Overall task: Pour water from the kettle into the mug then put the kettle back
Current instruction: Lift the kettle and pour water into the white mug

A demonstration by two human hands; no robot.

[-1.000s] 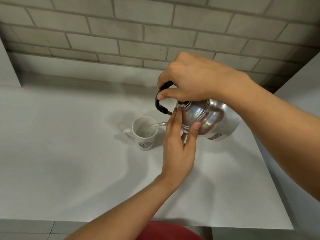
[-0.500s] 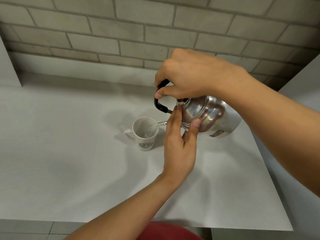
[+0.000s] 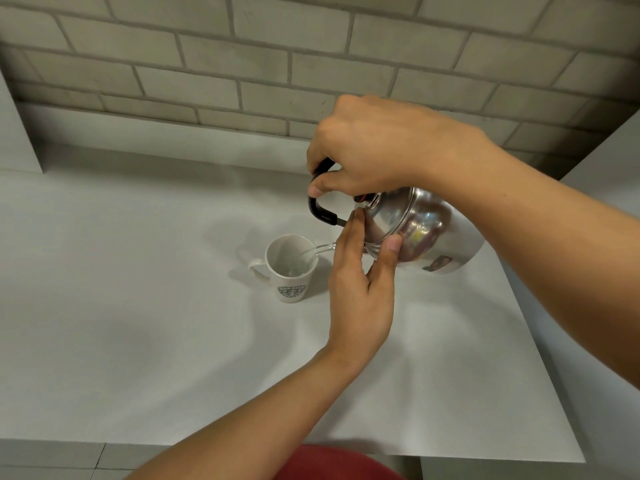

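Observation:
A shiny steel kettle [image 3: 429,233] hangs tilted to the left above the white table [image 3: 138,323]. My right hand [image 3: 374,150] is closed around its black handle [image 3: 320,211] from above. My left hand [image 3: 360,282] presses fingers and thumb against the kettle's lid and hides the spout's base. A thin stream of water [image 3: 317,251] runs from the spout into a white mug [image 3: 289,271] with a green round logo, standing upright just left of my left hand, its handle pointing left.
A grey brick wall [image 3: 311,57] rises behind the table. White side panels stand at the far left [image 3: 14,140] and at the right [image 3: 609,174]. The table's front edge [image 3: 207,441] runs near my body, with something red [image 3: 332,462] below it.
The kettle has tipped a little further and risen slightly with my right hand. Water keeps running into the mug. My left hand stays on the lid.

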